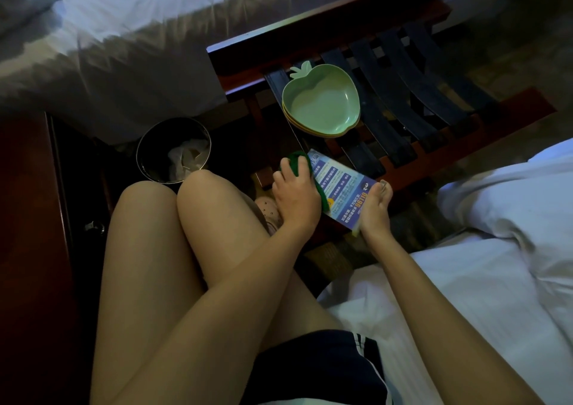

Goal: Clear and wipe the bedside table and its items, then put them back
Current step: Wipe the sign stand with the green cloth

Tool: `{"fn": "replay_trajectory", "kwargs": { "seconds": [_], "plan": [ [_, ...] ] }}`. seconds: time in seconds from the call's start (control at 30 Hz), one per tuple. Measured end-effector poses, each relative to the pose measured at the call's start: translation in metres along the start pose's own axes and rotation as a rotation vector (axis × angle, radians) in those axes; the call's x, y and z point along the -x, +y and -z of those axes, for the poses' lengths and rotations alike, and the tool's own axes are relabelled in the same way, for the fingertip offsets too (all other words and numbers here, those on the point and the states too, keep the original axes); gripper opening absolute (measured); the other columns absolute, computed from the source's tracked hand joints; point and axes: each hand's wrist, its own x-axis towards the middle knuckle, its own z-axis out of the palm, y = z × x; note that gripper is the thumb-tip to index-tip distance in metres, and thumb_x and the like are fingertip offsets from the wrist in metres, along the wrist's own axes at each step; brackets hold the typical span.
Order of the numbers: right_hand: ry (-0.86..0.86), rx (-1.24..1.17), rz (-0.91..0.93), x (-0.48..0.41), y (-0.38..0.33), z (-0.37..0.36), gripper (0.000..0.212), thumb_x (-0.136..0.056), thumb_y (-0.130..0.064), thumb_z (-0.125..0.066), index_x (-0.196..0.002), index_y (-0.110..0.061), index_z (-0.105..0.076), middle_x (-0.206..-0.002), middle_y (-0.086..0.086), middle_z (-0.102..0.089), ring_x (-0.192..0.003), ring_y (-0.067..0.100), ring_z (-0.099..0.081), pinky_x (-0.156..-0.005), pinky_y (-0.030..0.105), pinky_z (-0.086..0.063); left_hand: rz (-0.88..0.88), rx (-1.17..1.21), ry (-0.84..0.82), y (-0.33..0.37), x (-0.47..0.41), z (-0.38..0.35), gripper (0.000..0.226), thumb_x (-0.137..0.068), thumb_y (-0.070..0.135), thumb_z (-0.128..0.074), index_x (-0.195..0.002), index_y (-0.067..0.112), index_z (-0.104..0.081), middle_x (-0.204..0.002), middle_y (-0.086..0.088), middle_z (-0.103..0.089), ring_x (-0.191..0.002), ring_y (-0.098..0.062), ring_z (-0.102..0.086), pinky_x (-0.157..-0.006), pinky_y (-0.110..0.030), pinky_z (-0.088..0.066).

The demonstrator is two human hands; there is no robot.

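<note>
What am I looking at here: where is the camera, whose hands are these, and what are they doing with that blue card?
There is no machine. One camera sits on a person's head and looks down at their bare hands and crossed legs. The left hand grips a green cloth and presses it on a blue card, which the right hand pinches by one end. Beyond them, stacked green apple-shaped dishes rest on a slatted wooden rack. A bin with crumpled paper inside stands to the left.
</note>
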Motion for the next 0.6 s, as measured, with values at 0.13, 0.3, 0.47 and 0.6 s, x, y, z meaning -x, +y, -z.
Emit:
{"fn": "replay_trajectory", "kwargs": {
  "seconds": [0.13,0.3,0.47,0.6],
  "plan": [
    [0.015,-0.004,0.005,-0.001,0.001,-0.003,0.045,-0.103,-0.035,-0.019,-0.144,-0.016,-0.015,-0.121,0.017,-0.048,-0.095,0.023,-0.054,-0.067,0.025,-0.045,-0.352,-0.007,0.009,-0.005,0.023,-0.004,0.055,-0.079,0.023,-0.07,-0.129,0.009,-0.052,-0.131,-0.021,-0.048,-0.106,-0.038,-0.049,-0.086,-0.046,-0.045],
    [0.02,0.022,0.034,-0.002,0.005,0.001,0.049,-0.102,-0.038,-0.017,-0.146,-0.017,-0.012,-0.135,0.018,-0.041,-0.114,0.026,-0.049,-0.084,0.033,-0.04,-0.915,-0.047,-0.103,-0.007,0.03,-0.013,0.068,-0.072,0.026,-0.077,-0.132,0.016,-0.046,-0.128,-0.02,-0.051,-0.098,-0.032,-0.053,-0.079,-0.04,-0.05],
    [0.061,-0.028,0.022,-0.001,0.003,0.001,0.048,-0.103,-0.033,-0.019,-0.146,-0.015,-0.009,-0.138,0.021,-0.037,-0.12,0.032,-0.047,-0.084,0.033,-0.04,-1.008,-0.078,-0.163,-0.013,-0.013,-0.006,0.046,-0.09,0.032,-0.045,-0.132,0.017,-0.053,-0.131,-0.019,-0.05,-0.1,-0.035,-0.055,-0.082,-0.043,-0.047],
    [0.06,-0.023,0.006,-0.004,0.002,0.001,0.045,-0.103,-0.033,-0.019,-0.144,-0.015,-0.012,-0.128,0.023,-0.045,-0.103,0.03,-0.054,-0.068,0.026,-0.046,-0.546,-0.081,-0.134,-0.001,-0.031,0.001,0.044,-0.097,0.03,-0.043,-0.14,0.019,-0.043,-0.142,-0.016,-0.037,-0.112,-0.035,-0.044,-0.092,-0.043,-0.037]
  ]
}}
